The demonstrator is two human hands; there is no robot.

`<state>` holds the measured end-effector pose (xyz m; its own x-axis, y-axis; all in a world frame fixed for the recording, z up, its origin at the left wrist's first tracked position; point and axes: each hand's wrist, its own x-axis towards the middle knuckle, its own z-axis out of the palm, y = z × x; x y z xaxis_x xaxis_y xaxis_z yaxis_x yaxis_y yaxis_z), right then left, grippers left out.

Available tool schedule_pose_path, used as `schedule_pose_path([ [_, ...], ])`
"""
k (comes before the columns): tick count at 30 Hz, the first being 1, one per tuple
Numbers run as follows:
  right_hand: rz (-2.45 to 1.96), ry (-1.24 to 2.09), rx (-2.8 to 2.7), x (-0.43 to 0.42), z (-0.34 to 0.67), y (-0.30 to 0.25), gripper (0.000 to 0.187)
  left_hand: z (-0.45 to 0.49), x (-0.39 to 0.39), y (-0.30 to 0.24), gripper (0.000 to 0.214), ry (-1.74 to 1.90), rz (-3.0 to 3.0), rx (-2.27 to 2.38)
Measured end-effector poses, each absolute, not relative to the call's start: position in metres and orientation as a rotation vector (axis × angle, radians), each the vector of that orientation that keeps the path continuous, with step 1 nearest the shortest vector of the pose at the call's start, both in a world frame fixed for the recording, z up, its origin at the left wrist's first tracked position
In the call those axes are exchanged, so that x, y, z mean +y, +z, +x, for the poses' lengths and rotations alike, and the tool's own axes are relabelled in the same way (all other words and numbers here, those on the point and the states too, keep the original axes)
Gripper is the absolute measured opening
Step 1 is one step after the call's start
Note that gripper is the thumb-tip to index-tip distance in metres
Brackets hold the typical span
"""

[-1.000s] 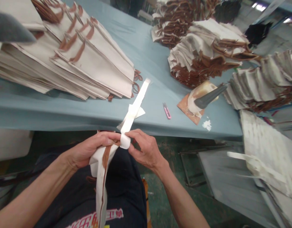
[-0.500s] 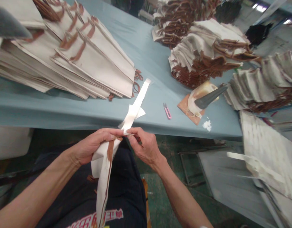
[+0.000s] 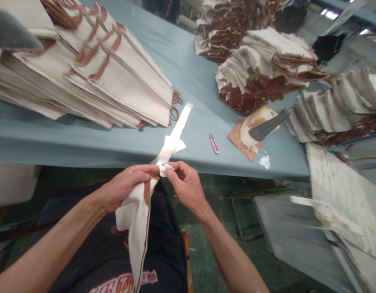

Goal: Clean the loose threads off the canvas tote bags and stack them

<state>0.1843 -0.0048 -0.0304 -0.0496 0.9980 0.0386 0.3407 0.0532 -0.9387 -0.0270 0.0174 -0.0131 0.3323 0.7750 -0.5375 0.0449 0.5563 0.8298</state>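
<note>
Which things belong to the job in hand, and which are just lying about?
In the job: fabric piece in the left hand; white strip pinched by the right hand; likely the similar stacked pieces.
Seemingly lying about: pink snips; white scraps.

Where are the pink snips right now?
In the head view, the snips lie on the blue table, just right of centre, between the white strip and the dark-tipped bottle.

This was a sewing workshop: stacked cloth pieces (image 3: 126,81) filled the left of the desk (image 3: 200,97), with pink thread snips (image 3: 214,144) near its front edge.
</note>
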Motion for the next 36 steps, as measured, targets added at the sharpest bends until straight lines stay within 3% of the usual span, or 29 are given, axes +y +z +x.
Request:
schedule_pose_path([
  [12,-1.380,0.947,-1.413,-0.002,0.177,-0.034,0.028,-0.035,-0.008,-0.010,0.032,0.760,1.223,1.362],
  [19,-1.377,0.984,-1.333,0.004,0.175,-0.030,0.038,-0.028,-0.009,-0.017,0.061,0.564,1.808,1.258],
  [36,-1.211,1.003,-1.036,0.103,0.185,-0.015,0.046,0.008,0.027,-0.016,0.069,-0.065,2.171,1.573],
])
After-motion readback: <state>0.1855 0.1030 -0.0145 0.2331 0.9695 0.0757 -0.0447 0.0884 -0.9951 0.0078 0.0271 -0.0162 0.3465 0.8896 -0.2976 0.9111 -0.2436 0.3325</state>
